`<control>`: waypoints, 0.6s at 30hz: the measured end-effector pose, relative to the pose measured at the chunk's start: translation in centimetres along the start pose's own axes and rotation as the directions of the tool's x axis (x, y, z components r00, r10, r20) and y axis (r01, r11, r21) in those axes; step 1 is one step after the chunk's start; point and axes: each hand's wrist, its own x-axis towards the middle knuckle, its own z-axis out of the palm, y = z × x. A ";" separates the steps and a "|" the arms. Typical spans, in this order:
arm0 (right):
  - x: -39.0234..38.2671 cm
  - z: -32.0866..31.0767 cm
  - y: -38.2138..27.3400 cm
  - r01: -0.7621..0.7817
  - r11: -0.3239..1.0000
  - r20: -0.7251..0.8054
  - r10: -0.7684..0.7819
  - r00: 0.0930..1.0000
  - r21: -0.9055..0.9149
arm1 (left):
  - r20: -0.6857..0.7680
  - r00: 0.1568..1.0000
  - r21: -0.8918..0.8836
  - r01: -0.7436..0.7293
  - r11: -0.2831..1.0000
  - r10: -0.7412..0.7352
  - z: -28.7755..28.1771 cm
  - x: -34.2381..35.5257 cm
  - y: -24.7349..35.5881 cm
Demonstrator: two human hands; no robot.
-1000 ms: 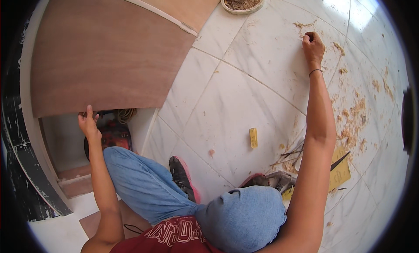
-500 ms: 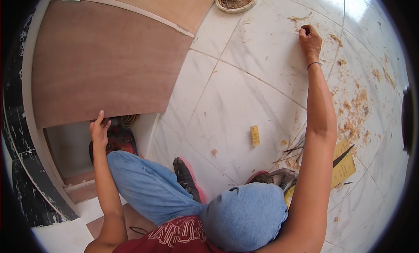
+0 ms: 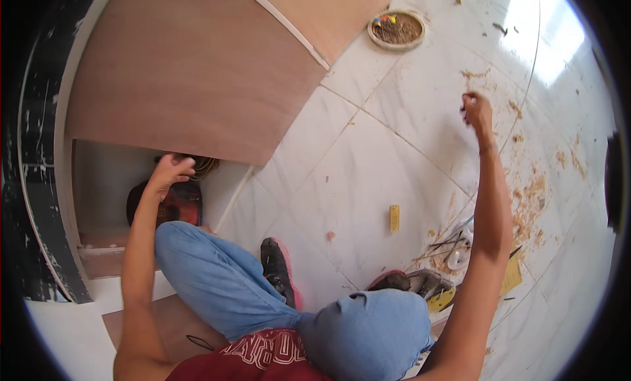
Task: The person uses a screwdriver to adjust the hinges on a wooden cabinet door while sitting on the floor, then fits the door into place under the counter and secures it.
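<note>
My left hand (image 3: 171, 174) is just below the lower edge of a reddish-brown wooden cabinet door (image 3: 190, 72), fingers partly bent and apart, with nothing seen in them. Behind it is the cabinet opening, with a dark red and black object (image 3: 181, 203) and a coil of tan cord (image 3: 208, 166) inside. Out to the far right, my right hand (image 3: 480, 113) hovers over the tiled floor, its fingers curled and blurred. Whatever it may hold is too small to make out. A patch of wood shavings (image 3: 474, 74) lies just beyond it.
A round dish of brown material (image 3: 397, 31) stands at the far side. More shavings (image 3: 531, 200) spread on the right. Near my shoe lie a small yellow strip (image 3: 394, 218), thin dark sticks (image 3: 442, 245), a white coil (image 3: 458, 257) and a yellow sheet (image 3: 511, 276).
My left hand has come off the door's lower edge. My right hand has drawn back slightly from the far shavings. The whole view has shifted.
</note>
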 end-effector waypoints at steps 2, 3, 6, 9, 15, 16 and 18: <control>-5.4 -0.8 -2.6 0.152 0.986 -0.041 -0.150 0.988 0.062 | 0.200 0.979 0.206 -0.015 0.978 -0.027 -0.5 1.7 -0.4; -9.2 -1.2 -5.7 0.110 0.969 0.072 -0.129 0.989 0.223 | 0.370 0.921 0.427 -0.054 0.903 -0.120 -1.4 2.8 -1.3; -22.9 -3.9 -13.3 0.054 0.850 0.218 -0.196 0.956 0.525 | 0.429 0.903 0.651 -0.280 0.705 -0.038 -3.6 8.7 -6.4; -34.2 -7.5 -16.4 0.098 0.721 0.246 -0.356 0.902 0.686 | 0.412 0.908 0.748 -0.387 0.539 0.081 -1.9 13.0 -8.9; -44.6 -10.4 -20.1 -0.066 0.429 0.361 -0.656 0.663 0.901 | 0.531 0.773 0.528 -0.622 0.578 0.347 -1.4 23.1 -19.3; -45.7 -9.6 -18.6 -0.104 0.486 0.399 -0.557 0.728 0.868 | 0.519 0.789 0.525 -0.598 0.606 0.329 -0.3 24.0 -19.6; -48.1 -9.6 -19.1 -0.150 0.597 0.412 -0.330 0.849 0.788 | 0.508 0.788 0.473 -0.592 0.652 0.348 4.0 24.8 -16.0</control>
